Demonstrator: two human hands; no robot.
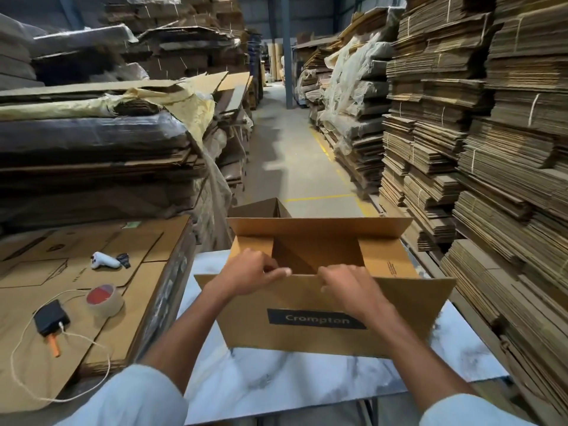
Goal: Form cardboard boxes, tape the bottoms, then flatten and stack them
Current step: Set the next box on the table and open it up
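A brown cardboard box (399, 321) with a black "Crompton" label stands opened up on the marbled white table (307, 385). Its far flap stands up and the two side flaps are folded inward. My left hand (249, 273) and my right hand (347, 287) both grip the top edge of the near flap, a hand's width apart. A roll of brown tape (106, 299) lies on the stack of flat cartons (92, 269) to the left.
On the left stack also lie a white tool (104, 260), a black device (50, 316) with a white cable, and an orange marker (54, 345). Tall piles of flat cardboard (491, 149) line both sides of the aisle (295, 155).
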